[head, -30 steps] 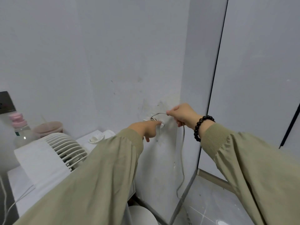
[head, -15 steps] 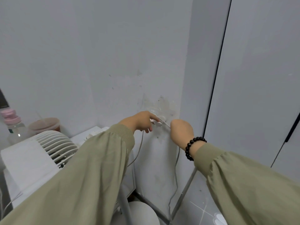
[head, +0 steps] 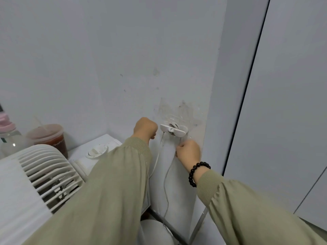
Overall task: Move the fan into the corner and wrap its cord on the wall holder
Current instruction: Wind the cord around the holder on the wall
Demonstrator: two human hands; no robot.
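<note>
The white plastic wall holder (head: 174, 129) is fixed to the grey wall near the corner, with turns of the thin white cord (head: 165, 183) wound round its centre. The right hand (head: 188, 151) sits just below the holder, fingers curled round the cord, which hangs in a loop beneath. The left hand (head: 145, 127) is fisted just left of the holder; whether it grips the cord cannot be determined. The white fan with slatted grille (head: 44, 165) stands at lower left.

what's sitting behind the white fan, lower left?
Behind the white slatted plastic fan stand a lidded clear plastic cup of brown drink and a clear bottle with a pink cap. The fan covers their lower parts, so what they stand on is hidden.
</note>
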